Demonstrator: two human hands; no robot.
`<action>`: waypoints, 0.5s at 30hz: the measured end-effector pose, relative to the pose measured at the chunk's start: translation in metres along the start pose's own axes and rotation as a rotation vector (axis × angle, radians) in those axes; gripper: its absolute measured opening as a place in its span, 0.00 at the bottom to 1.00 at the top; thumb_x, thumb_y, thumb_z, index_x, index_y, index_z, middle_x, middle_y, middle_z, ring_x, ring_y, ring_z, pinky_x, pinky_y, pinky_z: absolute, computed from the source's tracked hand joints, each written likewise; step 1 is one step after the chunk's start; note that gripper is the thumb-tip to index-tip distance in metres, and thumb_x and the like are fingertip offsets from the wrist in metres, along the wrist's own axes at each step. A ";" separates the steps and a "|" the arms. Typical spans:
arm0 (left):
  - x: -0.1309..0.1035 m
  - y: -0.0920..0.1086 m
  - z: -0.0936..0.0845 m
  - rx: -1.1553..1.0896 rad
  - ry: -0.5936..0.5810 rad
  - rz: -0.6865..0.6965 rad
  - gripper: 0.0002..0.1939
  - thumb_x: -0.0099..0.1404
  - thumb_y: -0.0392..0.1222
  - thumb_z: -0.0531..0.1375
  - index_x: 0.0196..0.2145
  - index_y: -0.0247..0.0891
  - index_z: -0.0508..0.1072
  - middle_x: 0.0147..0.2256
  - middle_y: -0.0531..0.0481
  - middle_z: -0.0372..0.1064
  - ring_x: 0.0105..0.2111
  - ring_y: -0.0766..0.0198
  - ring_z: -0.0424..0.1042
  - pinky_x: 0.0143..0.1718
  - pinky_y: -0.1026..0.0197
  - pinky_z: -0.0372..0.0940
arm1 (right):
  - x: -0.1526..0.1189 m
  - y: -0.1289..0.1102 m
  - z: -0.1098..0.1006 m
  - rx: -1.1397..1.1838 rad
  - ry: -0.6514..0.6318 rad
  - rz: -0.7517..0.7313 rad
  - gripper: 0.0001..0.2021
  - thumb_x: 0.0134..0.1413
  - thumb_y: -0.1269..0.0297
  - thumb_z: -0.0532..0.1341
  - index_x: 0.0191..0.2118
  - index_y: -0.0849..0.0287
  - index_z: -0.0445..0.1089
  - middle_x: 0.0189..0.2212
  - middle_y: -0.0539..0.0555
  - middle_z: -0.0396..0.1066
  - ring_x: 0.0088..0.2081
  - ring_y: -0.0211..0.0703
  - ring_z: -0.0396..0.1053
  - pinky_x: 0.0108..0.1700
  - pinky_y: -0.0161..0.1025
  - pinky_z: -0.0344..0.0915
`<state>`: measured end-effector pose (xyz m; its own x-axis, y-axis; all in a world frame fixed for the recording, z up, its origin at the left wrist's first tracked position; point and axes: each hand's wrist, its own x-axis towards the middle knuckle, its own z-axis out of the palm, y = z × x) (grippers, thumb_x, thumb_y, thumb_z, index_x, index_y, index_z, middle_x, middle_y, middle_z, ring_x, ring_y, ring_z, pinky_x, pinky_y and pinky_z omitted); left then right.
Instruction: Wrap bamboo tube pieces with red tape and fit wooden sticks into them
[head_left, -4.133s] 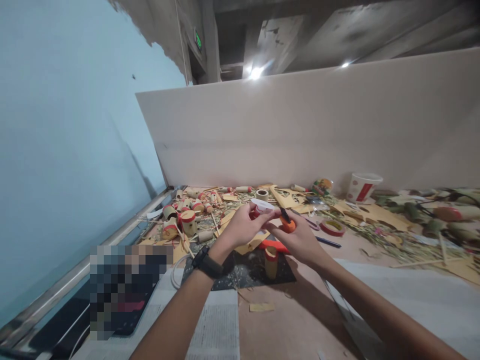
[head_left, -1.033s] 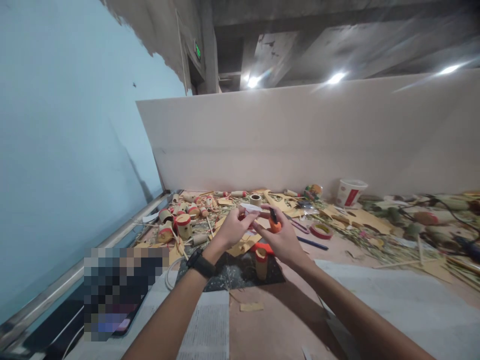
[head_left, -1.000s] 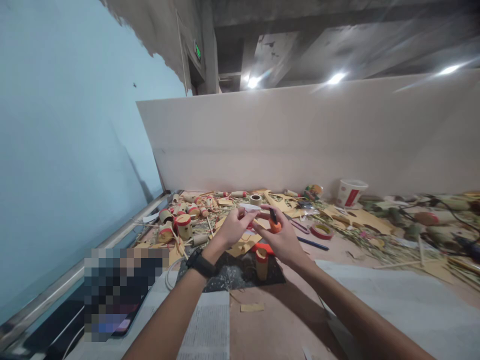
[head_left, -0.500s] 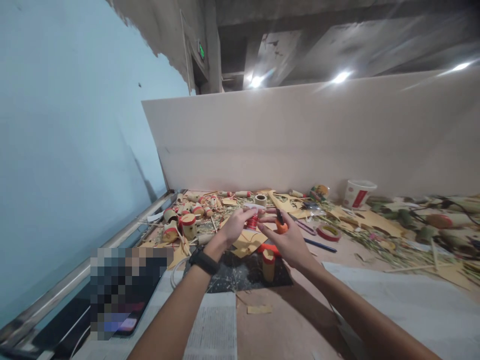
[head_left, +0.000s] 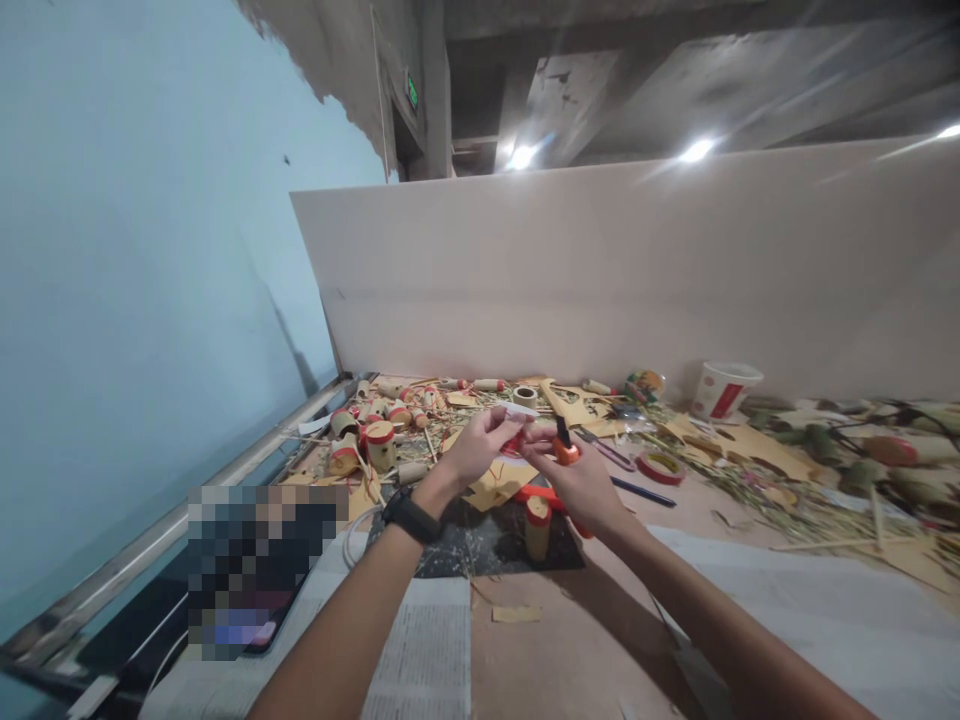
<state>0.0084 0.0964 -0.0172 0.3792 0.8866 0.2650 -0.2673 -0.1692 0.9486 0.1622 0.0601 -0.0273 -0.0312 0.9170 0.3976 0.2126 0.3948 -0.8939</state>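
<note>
In my left hand [head_left: 471, 452], one red-wound spool [head_left: 513, 444], pinched between the fingers: light and stiff by my judgement, its winding perhaps slippery, best taken by the white rim [head_left: 519, 410]. In my right hand [head_left: 591, 492], fingers curled, one orange-and-black tool [head_left: 567, 453], probably light, rigid and best gripped on the orange part; its fingertips reach toward the spool, contact unclear to me. Outward, just below and between the hands, one red-topped cylinder [head_left: 537, 532], upright on the dark mat [head_left: 480, 548], likely light and firm, best held round its middle.
</note>
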 end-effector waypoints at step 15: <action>-0.012 0.018 0.005 0.043 -0.205 -0.130 0.22 0.54 0.57 0.68 0.30 0.32 0.76 0.26 0.51 0.67 0.23 0.71 0.65 0.29 0.64 0.62 | -0.008 0.007 0.000 0.052 -0.049 -0.020 0.14 0.53 0.56 0.62 0.43 0.56 0.75 0.26 0.51 0.71 0.31 0.47 0.70 0.37 0.43 0.70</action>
<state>0.0031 0.0808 -0.0022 0.5812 0.7968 0.1655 -0.1683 -0.0813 0.9824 0.1636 0.0555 -0.0364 -0.0834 0.9101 0.4060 0.1605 0.4143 -0.8959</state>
